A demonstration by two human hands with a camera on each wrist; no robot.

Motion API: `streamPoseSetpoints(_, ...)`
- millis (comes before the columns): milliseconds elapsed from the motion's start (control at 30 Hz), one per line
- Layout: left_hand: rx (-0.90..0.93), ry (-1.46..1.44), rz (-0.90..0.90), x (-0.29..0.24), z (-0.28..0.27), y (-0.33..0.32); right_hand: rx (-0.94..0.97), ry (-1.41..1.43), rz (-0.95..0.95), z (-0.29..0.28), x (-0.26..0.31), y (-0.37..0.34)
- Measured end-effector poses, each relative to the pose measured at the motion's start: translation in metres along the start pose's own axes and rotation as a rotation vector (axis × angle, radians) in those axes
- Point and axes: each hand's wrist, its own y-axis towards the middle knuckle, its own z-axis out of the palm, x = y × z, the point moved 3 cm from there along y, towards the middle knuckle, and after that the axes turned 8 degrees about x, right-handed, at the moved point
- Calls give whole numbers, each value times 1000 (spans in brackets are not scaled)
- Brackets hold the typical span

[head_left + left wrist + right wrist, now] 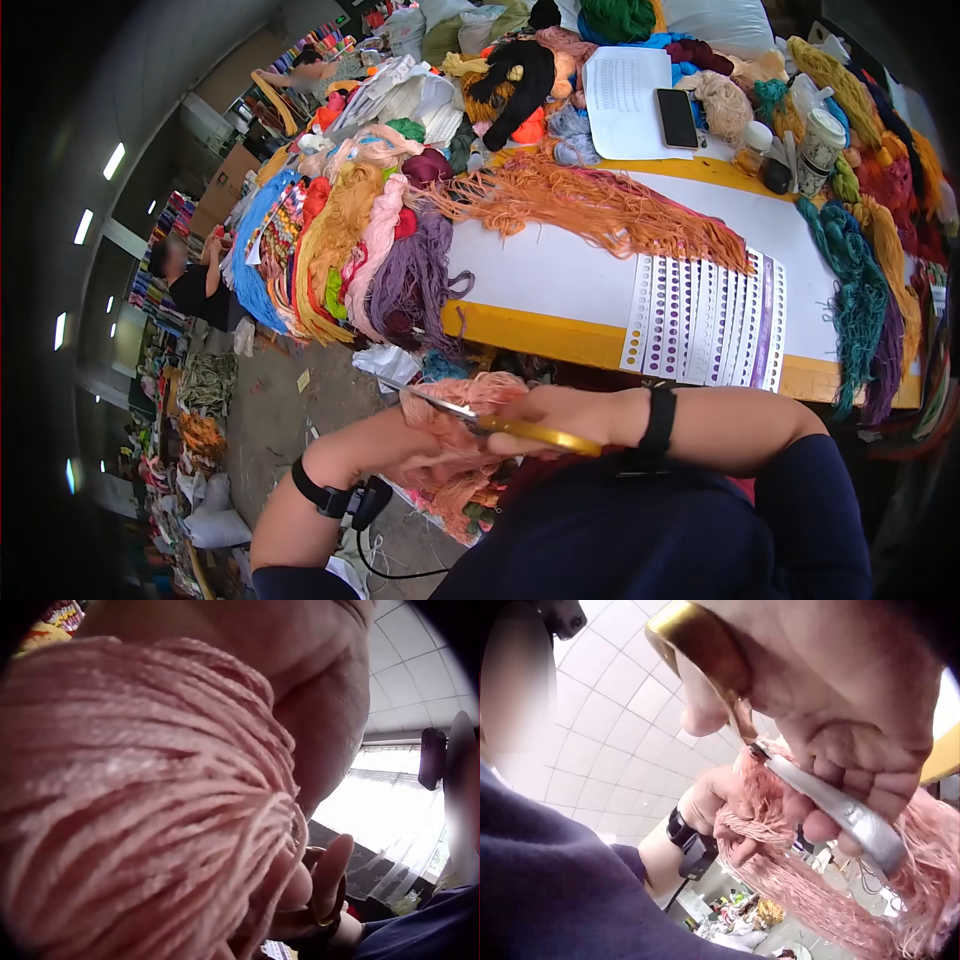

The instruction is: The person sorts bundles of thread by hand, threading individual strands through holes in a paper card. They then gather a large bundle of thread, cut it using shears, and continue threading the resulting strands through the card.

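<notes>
Right hand: curled round the scissors, gold handle at the thumb
Left hand: fingers wrapped round pink yarn
Yarn: bunched between the hands, draping below them
Scissors' long axis: from the nearer right hand, blades slanting over yarn toward the left
Blade gap: too blurred to tell
Beyond: orange yarn on the table

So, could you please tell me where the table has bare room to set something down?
The white tabletop is bare between the purple yarn, the orange yarn and the yellow front edge, left of the dotted card; a smaller patch lies between it and the teal yarn. The left end and far side are crowded.
</notes>
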Motion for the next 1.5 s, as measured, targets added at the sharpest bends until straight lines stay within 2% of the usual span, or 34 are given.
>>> streamPoseSetpoints(33,41,-68,39,-1,-2,-2,125,65,174,-1,-1,-6)
streamPoseSetpoints(67,-53,-133,7,-2,-3,-7,93,46,160,-2,1,-10)
streamPoseSetpoints(100,-52,-133,6,-8,1,-9,94,48,161,-1,0,-9)
streamPoseSetpoints(167,-87,-2,-69,-12,10,-8,-94,-129,-264,2,5,-1)
streamPoseSetpoints(200,-86,-7,-68,-12,11,-6,-148,-94,-360,8,8,9)
streamPoseSetpoints(233,-57,31,-81,-12,12,-4,-145,-95,-358,7,6,7)
streamPoseSetpoints(300,-27,69,-94,-7,8,-2,-32,60,-74,6,2,0)
streamPoseSetpoints(367,-1,-6,5,1,-3,-1,-34,159,-47,5,0,-4)
streamPoseSetpoints(433,5,-49,25,1,-3,-2,-55,153,129,7,-7,-6)
streamPoseSetpoints(500,10,-88,50,-3,-2,-5,-56,199,114,7,-7,-6)
streamPoseSetpoints(567,-28,-161,161,-9,0,-9,-59,246,99,6,-7,-8)
streamPoseSetpoints(700,-11,-271,128,4,-31,-19,-64,362,32,-3,-19,-6)
streamPoseSetpoints(767,76,-625,445,20,-66,-20,-66,398,-12,-8,-23,-7)
streamPoseSetpoints(800,78,-627,447,16,-69,-22,-60,358,9,-11,-20,-10)
streamPoseSetpoints(833,68,-656,523,8,-74,-26,-59,354,12,-12,-15,-14)
streamPoseSetpoints(900,67,-683,613,-5,-69,-38,-156,351,88,-17,-4,-28)
streamPoseSetpoints(967,-557,-705,679,-14,-65,-47,-297,336,187,-29,-8,-51)
streamPoseSetpoints(1033,-563,-587,847,8,-106,-55,-551,269,204,-48,-6,-95)
streamPoseSetpoints(1067,-770,-658,869,-13,-82,-67,-714,232,271,-59,-4,-122)
streamPoseSetpoints(1133,-552,-667,1118,-13,-114,-87,-1061,-234,396,-89,-36,-184)
streamPoseSetpoints(1167,-524,-622,1206,-23,-117,-95,-1182,-393,588,-98,-35,-219)
streamPoseSetpoints(1200,-490,-578,1295,-35,-118,-105,-1288,-539,681,-110,-53,-252)
streamPoseSetpoints(1233,-506,-523,1310,-45,-122,-111,-1368,-589,870,-114,-72,-284)
streamPoseSetpoints(1300,-541,-414,1339,-63,-132,-126,-1390,-467,1090,-121,-107,-339)
streamPoseSetpoints(1333,-361,-270,1370,-65,-151,-130,-1390,-534,1159,-121,-120,-357)
streamPoseSetpoints(1400,-207,-130,1388,-85,-140,-131,-1358,-555,1258,-115,-127,-371)
streamPoseSetpoints(1467,-963,-332,1383,-118,-102,-128,-1328,-626,1267,-116,-138,-378)
streamPoseSetpoints(1500,-991,-334,1377,-120,-115,-132,-1322,-647,1259,-116,-139,-378)
